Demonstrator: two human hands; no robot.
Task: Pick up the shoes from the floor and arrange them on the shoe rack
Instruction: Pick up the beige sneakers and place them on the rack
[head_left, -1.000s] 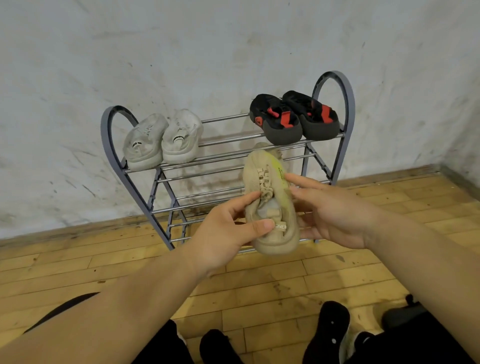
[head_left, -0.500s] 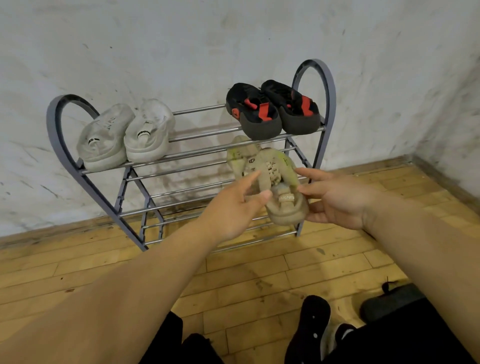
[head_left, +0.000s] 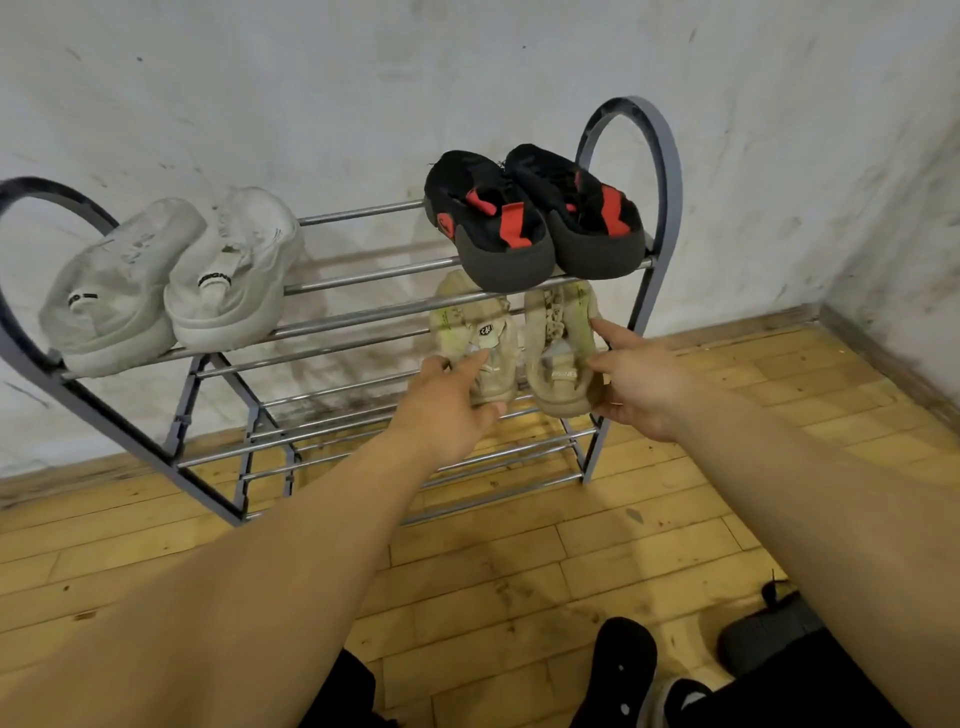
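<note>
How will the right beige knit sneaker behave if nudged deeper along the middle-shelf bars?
The right beige sneaker looks soft: its knit upper seems to dent under the right hand, so expect flex, not a rigid slide. Probably light, since fingertips carry it. On the shoe rack the spaced round bars may catch the sole or let it tilt.

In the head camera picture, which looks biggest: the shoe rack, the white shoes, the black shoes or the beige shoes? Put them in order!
1. Shoe rack, easily biggest.
2. White shoes and black shoes look about alike.
3. Beige shoes, smallest, though partly hidden by the hands.
</note>
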